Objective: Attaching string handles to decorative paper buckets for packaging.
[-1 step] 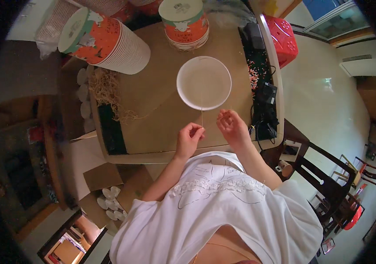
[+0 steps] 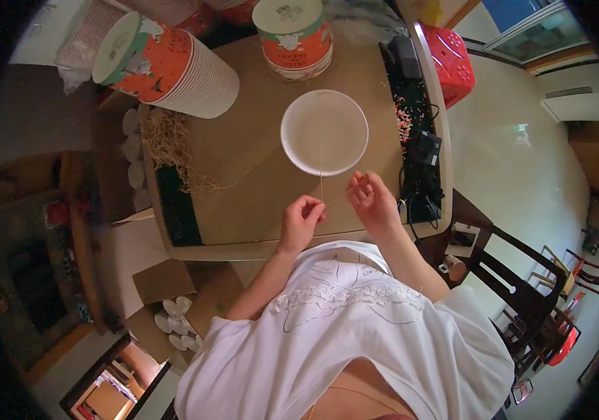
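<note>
A thin tan string (image 2: 321,187) runs from the near rim of a round white paper bucket (image 2: 325,136), open side up on the table. Its near end is pinched between the thumb and forefinger of my left hand (image 2: 302,220), at the table's near side. To the right of the string, my right hand (image 2: 372,203) is raised with its fingers curled together. Whatever those fingertips hold, if anything, is too small to make out. Neither hand touches the bucket.
A tangle of tan twine (image 2: 170,147) lies at the left. Behind it leans a stack of orange paper buckets (image 2: 173,66); another stack (image 2: 296,42) stands at the back. Small beads (image 2: 404,119) and a black cabled device (image 2: 428,148) line the right edge. A red stool (image 2: 446,64) stands beyond.
My right hand has risen very slightly, away from me. The left hand keeps its pinch on the string, and the bucket stays in nearly the same place.
</note>
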Demonstrator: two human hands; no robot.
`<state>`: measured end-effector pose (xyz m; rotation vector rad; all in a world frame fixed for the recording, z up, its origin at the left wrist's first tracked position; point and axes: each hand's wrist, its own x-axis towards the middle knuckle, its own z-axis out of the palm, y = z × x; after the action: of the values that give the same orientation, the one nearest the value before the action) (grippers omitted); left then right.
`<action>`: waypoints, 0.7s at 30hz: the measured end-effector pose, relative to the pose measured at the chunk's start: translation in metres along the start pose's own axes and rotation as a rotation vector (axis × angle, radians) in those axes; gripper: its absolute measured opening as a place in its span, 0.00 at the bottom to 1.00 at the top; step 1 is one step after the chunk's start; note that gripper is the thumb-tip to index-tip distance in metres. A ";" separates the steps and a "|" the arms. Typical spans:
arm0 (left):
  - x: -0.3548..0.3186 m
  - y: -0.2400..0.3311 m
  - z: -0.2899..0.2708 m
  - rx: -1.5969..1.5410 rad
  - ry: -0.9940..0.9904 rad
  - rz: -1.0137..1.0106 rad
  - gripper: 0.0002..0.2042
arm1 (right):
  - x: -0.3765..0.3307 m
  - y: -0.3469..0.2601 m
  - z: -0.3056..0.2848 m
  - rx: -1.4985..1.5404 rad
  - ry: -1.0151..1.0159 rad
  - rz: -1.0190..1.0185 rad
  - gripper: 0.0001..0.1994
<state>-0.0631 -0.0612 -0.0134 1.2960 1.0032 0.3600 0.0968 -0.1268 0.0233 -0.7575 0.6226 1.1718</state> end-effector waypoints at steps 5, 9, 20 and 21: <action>0.000 0.003 0.000 0.042 -0.025 -0.087 0.04 | -0.006 0.001 -0.007 -0.303 -0.260 -0.186 0.03; 0.006 0.031 -0.003 0.106 0.206 0.169 0.04 | -0.018 0.013 -0.003 -0.650 -0.257 -0.234 0.03; 0.017 0.065 -0.004 0.050 -0.085 0.071 0.05 | -0.014 0.025 -0.014 -0.920 -0.223 -0.340 0.04; 0.024 0.070 -0.006 0.358 -0.024 0.348 0.06 | -0.011 0.024 -0.016 -0.903 -0.158 -0.348 0.04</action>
<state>-0.0333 -0.0198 0.0407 1.8036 0.8437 0.4407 0.0702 -0.1409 0.0173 -1.4445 -0.2169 1.1500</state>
